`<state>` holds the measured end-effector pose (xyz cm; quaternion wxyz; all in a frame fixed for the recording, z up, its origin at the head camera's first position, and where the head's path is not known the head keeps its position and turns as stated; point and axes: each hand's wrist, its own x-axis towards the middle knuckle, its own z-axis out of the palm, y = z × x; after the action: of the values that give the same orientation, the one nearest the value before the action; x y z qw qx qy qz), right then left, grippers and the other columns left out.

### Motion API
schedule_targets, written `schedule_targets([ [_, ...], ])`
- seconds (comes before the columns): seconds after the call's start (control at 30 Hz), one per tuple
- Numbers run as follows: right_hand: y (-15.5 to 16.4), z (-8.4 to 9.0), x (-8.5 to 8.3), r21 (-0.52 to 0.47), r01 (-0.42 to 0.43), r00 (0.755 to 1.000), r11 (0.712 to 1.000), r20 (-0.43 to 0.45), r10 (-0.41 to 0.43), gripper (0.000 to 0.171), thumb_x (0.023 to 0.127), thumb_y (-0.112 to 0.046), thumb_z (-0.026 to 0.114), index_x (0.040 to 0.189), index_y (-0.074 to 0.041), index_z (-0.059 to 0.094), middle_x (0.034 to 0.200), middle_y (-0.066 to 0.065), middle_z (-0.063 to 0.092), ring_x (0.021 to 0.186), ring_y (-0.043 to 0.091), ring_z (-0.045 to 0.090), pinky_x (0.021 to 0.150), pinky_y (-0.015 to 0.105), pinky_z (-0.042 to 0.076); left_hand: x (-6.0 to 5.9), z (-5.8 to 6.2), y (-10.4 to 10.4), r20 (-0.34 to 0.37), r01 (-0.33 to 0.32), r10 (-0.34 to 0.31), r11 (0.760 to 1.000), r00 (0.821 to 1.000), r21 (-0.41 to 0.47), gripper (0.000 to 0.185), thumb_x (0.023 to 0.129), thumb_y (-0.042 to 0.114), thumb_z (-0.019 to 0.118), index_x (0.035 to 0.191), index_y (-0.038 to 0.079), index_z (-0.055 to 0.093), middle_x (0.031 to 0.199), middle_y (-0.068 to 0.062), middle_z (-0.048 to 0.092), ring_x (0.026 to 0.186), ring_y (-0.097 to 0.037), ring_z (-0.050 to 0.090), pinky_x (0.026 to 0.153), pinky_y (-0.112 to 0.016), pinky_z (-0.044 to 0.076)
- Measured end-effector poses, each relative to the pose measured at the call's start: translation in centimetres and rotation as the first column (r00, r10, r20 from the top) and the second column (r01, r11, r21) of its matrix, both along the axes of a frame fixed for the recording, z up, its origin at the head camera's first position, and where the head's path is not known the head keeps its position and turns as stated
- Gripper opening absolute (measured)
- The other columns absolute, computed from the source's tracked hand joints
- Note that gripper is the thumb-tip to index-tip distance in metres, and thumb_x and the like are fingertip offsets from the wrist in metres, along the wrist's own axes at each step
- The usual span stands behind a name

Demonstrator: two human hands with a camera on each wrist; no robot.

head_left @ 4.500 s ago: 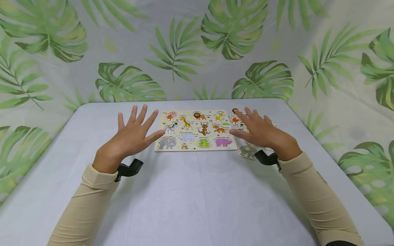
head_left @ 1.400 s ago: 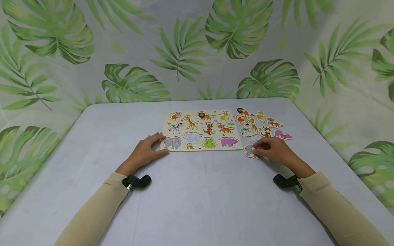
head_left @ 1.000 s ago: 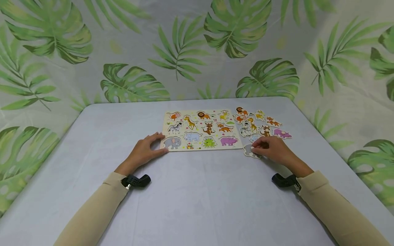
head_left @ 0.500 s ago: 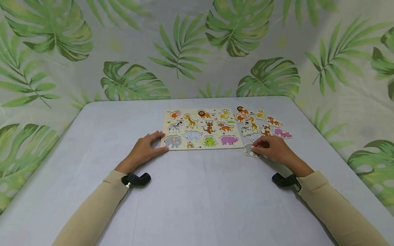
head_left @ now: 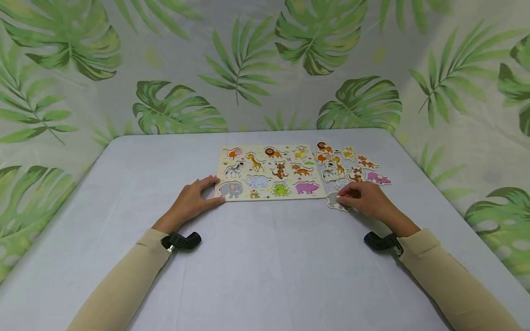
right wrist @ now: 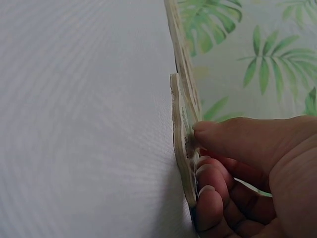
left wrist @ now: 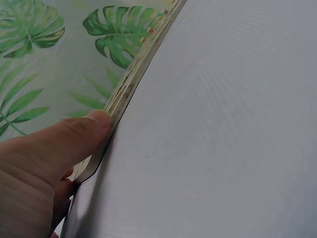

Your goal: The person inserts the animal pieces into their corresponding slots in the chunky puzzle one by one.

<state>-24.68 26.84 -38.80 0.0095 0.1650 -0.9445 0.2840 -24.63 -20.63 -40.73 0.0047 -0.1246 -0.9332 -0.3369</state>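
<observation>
A flat animal puzzle board (head_left: 291, 189) lies toward the back of the table. My left hand (head_left: 190, 200) grips its near left corner; in the left wrist view the thumb (left wrist: 79, 133) presses on the board's front edge (left wrist: 133, 82). To the right of the board is a loose grey elephant puzzle piece (head_left: 332, 200), partly covered by my right hand (head_left: 366, 199). That hand's thumb and fingertips pinch the piece at its small knob. The right wrist view shows the piece's wooden edge (right wrist: 177, 119) close along the tabletop.
Several loose animal pieces lie in a cluster right of the board: a lion (head_left: 323, 147), a zebra (head_left: 329, 171), a tiger (head_left: 366, 162) and a purple hippo (head_left: 377, 178) among them. Behind the white table (head_left: 256, 257) hangs a leaf-print cloth (head_left: 248, 55).
Earliest, both hands hovered with fingers spread. They came down, the left onto the board's corner, the right onto the elephant piece. Over the last second or so both have stayed nearly still.
</observation>
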Motion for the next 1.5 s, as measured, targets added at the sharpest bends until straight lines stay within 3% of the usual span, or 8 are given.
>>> schedule_targets([
  [0.5, 0.1, -0.3, 0.0, 0.022, 0.029, 0.999, 0.999, 0.015, -0.029, 0.019, 0.089, -0.025, 0.072, 0.097, -0.009, 0.073, 0.085, 0.002, 0.067, 0.078, 0.020, 0.054, 0.068, 0.031, 0.048, -0.1, -0.2, -0.1, 0.006, 0.017, -0.017, 1.000, 1.000, -0.009, 0.074, 0.080, 0.052, 0.074, 0.141, 0.017, 0.049, 0.151, -0.010, 0.039, 0.141, -0.037, 0.028, 0.114, -0.056, 0.024],
  [0.97, 0.2, 0.3, 0.0, 0.036, 0.016, 0.999, 0.999, 0.030, -0.018, 0.024, 0.088, -0.030, 0.072, 0.099, -0.008, 0.073, 0.085, 0.002, 0.066, 0.077, 0.020, 0.053, 0.064, 0.029, 0.047, -0.1, -0.3, -0.1, 0.013, 0.001, -0.001, 1.000, 1.000, -0.011, 0.073, 0.080, 0.050, 0.075, 0.141, 0.018, 0.050, 0.150, -0.010, 0.040, 0.141, -0.043, 0.025, 0.113, -0.059, 0.022],
  [1.5, -1.0, 0.7, 0.2, -0.001, -0.026, 0.998, 1.000, -0.051, 0.025, 0.019, 0.086, -0.028, 0.075, 0.095, -0.011, 0.074, 0.084, -0.001, 0.068, 0.076, 0.018, 0.057, 0.063, 0.023, 0.050, 0.0, -0.5, -0.3, 0.016, 0.017, -0.017, 1.000, 1.000, 0.014, 0.073, 0.080, 0.051, 0.074, 0.141, 0.018, 0.049, 0.152, -0.010, 0.038, 0.141, -0.043, 0.024, 0.113, -0.059, 0.022],
])
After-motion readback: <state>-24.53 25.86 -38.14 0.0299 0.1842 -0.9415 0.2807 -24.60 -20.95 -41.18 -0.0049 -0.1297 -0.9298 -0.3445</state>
